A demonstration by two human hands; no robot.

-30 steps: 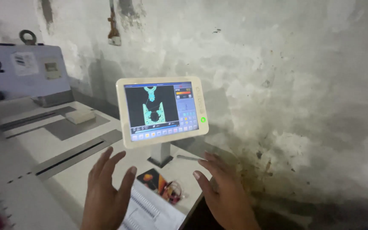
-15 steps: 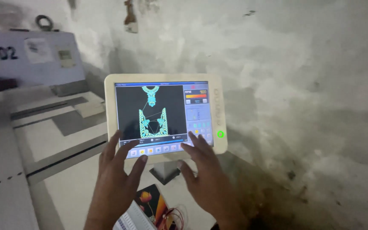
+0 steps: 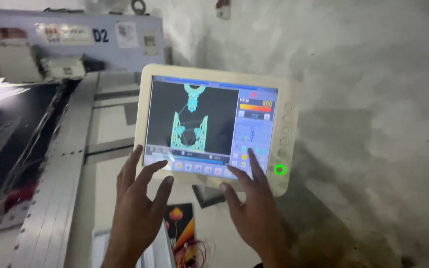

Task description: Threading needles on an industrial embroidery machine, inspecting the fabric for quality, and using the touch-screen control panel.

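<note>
Touchscreen panel (image 3: pixel 214 126), right hand (image 3: pixel 254 208) fingertip pressing, left hand (image 3: pixel 137 208) spread

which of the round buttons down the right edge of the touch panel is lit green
The lowest one, at the bottom right corner of the cream touch panel. It glows as a green ring; the buttons above it are unlit and pale like the frame.

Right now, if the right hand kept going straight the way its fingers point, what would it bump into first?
The right hand would likely meet the touchscreen panel first, near its lower right buttons. Its forefinger already looks at or on the glass, though depth is hard to judge.
</note>
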